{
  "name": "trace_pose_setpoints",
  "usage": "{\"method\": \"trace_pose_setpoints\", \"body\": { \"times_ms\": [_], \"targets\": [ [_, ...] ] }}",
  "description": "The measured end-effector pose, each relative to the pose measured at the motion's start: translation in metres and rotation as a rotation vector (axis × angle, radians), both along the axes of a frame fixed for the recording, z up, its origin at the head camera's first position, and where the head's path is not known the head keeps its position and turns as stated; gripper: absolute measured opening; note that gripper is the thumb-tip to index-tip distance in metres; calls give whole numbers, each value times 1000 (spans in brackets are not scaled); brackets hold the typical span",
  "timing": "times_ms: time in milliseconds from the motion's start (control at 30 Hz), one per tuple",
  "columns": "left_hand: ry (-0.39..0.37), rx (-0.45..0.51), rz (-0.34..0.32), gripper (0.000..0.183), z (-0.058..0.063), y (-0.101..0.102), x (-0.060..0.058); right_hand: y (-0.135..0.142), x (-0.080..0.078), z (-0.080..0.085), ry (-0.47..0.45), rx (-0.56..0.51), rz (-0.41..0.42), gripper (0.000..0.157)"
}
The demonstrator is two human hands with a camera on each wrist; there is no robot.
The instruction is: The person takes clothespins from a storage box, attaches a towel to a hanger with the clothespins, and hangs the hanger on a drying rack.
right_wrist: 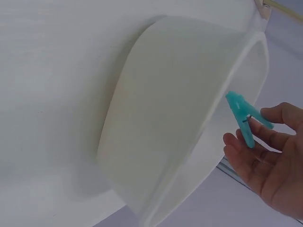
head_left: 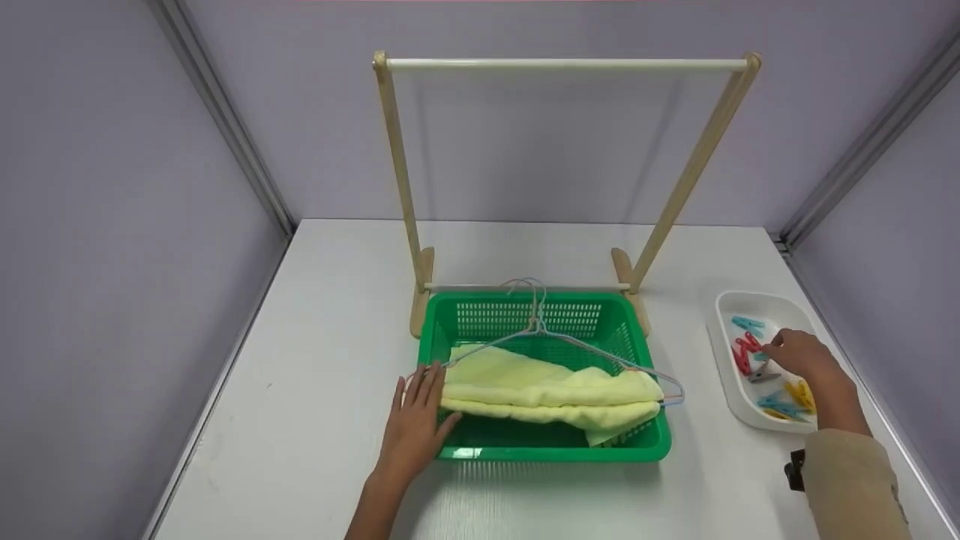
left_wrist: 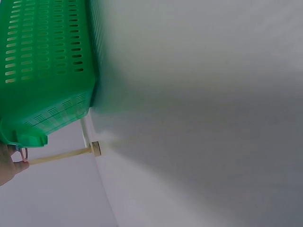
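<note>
My left hand [head_left: 415,427] lies with its fingers stretched over the left rim of the green basket [head_left: 555,454], at the left end of the hangers [head_left: 585,345]. A light yellow cloth [head_left: 547,394] hangs folded over these hangers, inside and across the basket. Over the white tray [head_left: 724,375] on the right, my right hand [head_left: 806,356] pinches a turquoise clothespin [right_wrist: 241,111] between thumb and fingers. Red clothespins [head_left: 742,358], blue ones [head_left: 772,403] and yellow ones [head_left: 801,394] lie in the tray below it. In the left wrist view only fingertips show beside the basket's rim.
Behind the basket stands a wooden rack [head_left: 397,150] with a white top bar [head_left: 566,65]. Its feet reach along both sides of the basket's far end. Grey-framed panels [head_left: 885,135] border the white table [head_left: 315,337] at the back and sides.
</note>
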State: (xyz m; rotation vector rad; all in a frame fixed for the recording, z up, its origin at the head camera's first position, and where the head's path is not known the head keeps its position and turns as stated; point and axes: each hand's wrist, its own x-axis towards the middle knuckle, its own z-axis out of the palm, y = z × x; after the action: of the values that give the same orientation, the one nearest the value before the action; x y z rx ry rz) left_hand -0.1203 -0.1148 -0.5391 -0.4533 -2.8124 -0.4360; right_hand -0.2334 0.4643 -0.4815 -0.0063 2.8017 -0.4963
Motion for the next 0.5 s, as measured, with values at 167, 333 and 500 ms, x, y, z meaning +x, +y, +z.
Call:
{"method": "trace_pose_setpoints", "body": {
  "times_ms": [167, 333, 500],
  "targets": [
    [-2, 5, -1, 69, -1, 0, 0, -4, 7, 0, 142, -72, -72, 55],
    [13, 5, -4, 69, -3, -1, -1, -16, 18, 0, 272, -188, -160, 52],
    [42, 14, -12, 68, -5, -1, 0, -28, 27, 0, 375, -297, -247, 49]
  ]
}}
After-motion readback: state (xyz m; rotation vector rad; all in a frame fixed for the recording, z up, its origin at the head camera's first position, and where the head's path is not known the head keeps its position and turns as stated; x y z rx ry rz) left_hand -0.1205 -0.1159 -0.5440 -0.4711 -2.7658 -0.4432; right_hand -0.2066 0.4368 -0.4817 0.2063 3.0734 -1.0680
